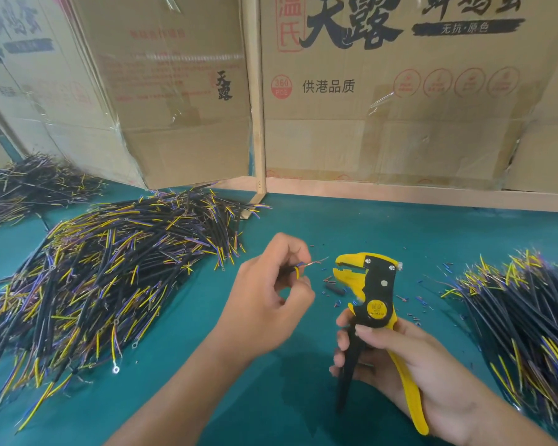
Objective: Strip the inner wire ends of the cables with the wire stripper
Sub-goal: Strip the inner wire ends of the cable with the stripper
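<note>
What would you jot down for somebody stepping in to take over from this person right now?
Left hand: pinches one cable, bare copper strands pointing at the tool.
Right hand: grips the wire stripper by its handles, head up, nothing in its mouth.
Big cable pile lies to the left, another pile to the right, a third pile far left.
Insulation scraps litter the green table.
Done: one wire end of the held cable looks bare.
Left: its yellow wire, still insulated; which pile is finished, I cannot tell.

Both forearms are bare, with no sleeves in view. The left hand point(264, 297) and right hand point(397, 358) wear no gloves, rings or watch. The fingernails are short and unpainted.
</note>
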### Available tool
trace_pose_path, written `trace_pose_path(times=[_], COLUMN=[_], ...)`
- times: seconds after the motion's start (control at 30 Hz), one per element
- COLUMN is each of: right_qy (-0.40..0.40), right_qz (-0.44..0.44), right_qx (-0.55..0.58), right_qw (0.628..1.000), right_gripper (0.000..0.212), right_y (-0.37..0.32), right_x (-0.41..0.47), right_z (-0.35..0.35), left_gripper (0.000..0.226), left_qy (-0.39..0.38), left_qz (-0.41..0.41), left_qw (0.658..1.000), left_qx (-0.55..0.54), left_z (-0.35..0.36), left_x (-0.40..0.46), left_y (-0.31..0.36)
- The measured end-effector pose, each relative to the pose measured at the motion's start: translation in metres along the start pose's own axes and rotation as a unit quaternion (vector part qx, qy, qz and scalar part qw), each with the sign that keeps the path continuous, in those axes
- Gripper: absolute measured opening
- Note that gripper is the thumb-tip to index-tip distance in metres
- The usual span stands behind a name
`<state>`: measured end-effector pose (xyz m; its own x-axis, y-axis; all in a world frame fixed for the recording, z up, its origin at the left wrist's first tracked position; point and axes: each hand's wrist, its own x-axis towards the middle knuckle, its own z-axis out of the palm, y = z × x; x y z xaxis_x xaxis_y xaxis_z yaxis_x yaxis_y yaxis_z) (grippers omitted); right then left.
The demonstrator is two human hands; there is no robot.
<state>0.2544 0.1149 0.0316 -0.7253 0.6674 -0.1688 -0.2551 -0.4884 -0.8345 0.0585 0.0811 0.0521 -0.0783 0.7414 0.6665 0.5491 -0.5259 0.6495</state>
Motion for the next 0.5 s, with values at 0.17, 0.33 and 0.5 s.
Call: trace_pose_path(times=[0.17,0.33,0.5], right_qy=[-0.031,-0.038,-0.054], right_qz=[0.0,0.006,-0.002], right_qx=[-0.029,-0.06,-0.107], right_qw=[0.999,0.997,0.993], right_gripper=[0.015,0.016,0.012], right_y=[-0.006,-0.011,-0.011], right_x=[-0.006,-0.009,-0.009], right_z=[0.0,-0.003,-0.005], left_gripper=[0.019,0.021,0.021], left_qy=[-0.007,-0.042,-0.082], left_qz=[0.019,0.031,0.026], left_qw=[0.998,0.996,0.993], left_qx=[0.061,0.069,0.082], left_z=[-0.001,0.0,0.0], left_x=[0.0,-0.003,-0.004], left_y=[-0.002,-0.005,-0.007])
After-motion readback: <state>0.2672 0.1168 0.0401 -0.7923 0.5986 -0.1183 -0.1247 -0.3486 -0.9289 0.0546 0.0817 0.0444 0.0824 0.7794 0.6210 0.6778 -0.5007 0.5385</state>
